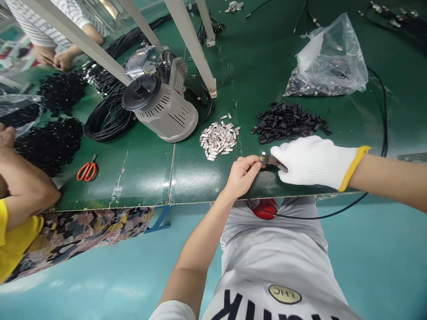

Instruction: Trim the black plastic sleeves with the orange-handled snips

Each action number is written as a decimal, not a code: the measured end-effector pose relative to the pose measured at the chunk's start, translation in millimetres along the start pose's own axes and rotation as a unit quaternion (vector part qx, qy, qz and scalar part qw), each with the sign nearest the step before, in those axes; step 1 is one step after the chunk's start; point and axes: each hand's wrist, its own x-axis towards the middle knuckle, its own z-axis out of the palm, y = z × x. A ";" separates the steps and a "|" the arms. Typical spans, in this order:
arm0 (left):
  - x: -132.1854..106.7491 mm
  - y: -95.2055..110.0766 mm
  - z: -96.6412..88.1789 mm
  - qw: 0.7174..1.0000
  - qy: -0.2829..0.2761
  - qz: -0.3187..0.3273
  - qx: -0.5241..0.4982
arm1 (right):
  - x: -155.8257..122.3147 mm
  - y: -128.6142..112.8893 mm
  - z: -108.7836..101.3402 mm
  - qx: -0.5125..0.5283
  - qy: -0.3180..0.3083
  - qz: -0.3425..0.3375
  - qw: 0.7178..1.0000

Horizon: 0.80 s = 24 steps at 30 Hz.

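At the near edge of the green bench (150, 178), the left hand (242, 175) and gloved right hand (310, 160) pinch their fingers shut on a small metal connector (265, 158), steadying it from both ends. Its cable (300, 217) droops clear, and metal shells (218, 138) lie within easy reach.

The table (253, 71) is dark green and the floor (383, 249) is turquoise. The glove (310, 155) on the right hand (313, 162) is white with a yellow cuff. The cable (316, 217) and caps (290, 122) are black, the clips (218, 138) silver, the scissors (87, 171) orange, the machine (167, 113) grey.
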 end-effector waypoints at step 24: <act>0.3 2.3 2.1 0.998 0.045 -0.043 -0.030 | -16.3 15.0 9.8 0.236 0.011 0.024 0.971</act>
